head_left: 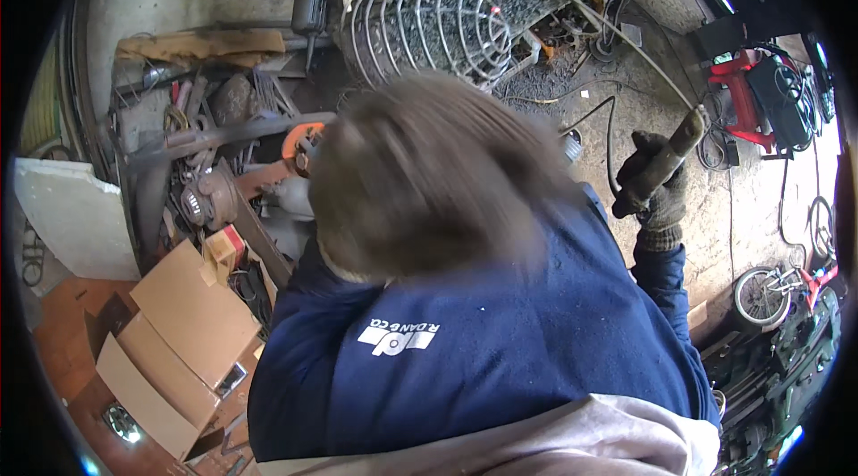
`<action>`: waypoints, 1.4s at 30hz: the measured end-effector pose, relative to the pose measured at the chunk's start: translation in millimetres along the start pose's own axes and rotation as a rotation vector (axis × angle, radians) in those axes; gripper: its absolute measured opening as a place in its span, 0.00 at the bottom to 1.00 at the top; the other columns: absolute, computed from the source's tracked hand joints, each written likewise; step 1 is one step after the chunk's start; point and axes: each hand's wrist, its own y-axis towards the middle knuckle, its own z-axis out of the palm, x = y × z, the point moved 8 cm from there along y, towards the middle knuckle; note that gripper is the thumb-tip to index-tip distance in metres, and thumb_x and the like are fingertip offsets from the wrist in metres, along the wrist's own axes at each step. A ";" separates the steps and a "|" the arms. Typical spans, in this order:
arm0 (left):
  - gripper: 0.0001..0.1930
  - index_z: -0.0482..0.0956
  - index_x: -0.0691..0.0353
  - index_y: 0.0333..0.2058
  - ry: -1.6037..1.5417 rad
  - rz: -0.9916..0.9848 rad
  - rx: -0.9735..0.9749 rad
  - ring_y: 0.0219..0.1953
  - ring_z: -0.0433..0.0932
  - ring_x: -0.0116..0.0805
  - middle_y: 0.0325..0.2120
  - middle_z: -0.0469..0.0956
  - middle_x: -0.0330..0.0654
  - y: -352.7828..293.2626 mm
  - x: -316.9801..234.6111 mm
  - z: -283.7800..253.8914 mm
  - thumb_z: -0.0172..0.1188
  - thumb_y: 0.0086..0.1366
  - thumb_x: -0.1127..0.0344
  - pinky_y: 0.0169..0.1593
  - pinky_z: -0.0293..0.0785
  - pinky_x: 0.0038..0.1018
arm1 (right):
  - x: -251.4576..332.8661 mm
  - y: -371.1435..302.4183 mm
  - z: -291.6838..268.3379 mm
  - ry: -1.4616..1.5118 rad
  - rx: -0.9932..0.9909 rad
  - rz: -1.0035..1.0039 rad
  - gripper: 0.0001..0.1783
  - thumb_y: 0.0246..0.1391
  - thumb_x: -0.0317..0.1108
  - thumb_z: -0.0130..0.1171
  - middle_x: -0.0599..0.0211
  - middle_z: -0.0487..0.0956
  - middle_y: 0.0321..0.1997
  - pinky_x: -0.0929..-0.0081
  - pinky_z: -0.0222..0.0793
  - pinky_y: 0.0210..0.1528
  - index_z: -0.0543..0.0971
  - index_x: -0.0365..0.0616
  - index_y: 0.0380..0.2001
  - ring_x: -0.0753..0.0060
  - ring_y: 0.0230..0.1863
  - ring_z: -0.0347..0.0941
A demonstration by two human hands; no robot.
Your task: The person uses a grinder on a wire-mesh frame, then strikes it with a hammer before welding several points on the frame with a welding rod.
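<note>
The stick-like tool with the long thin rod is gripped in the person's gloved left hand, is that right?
Wrong hand: the head view shows the gloved right hand gripping the stick-like tool with the long thin rod.

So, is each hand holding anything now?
Left hand: too blurred to tell open from closed.
Right hand: closed around a brown cylindrical handle with a long thin tan rod.
</note>
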 end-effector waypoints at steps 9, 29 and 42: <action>0.17 0.74 0.67 0.51 0.270 -0.005 0.727 0.48 0.76 0.39 0.45 0.77 0.47 -4.2 48.9 139.4 0.59 0.65 0.68 0.54 0.74 0.36 | -3.0 6.2 -9.8 0.039 0.026 -0.025 0.31 0.45 0.33 0.72 0.65 0.80 0.33 0.72 0.77 0.36 0.72 0.37 0.51 0.71 0.32 0.79; 0.18 0.75 0.66 0.52 0.682 0.309 0.510 0.44 0.78 0.39 0.46 0.78 0.47 36.5 24.5 146.2 0.59 0.64 0.69 0.47 0.77 0.30 | -18.0 38.5 -38.3 0.037 0.171 0.059 0.35 0.41 0.38 0.75 0.70 0.78 0.34 0.74 0.74 0.38 0.73 0.38 0.53 0.75 0.33 0.75; 0.28 0.72 0.68 0.54 1.461 0.318 -0.884 0.46 0.74 0.34 0.44 0.76 0.47 33.6 -42.9 -93.2 0.64 0.63 0.52 0.53 0.70 0.31 | -9.9 68.7 -0.8 -0.076 0.226 0.059 0.50 0.33 0.57 0.78 0.69 0.76 0.30 0.73 0.73 0.35 0.71 0.35 0.54 0.73 0.30 0.74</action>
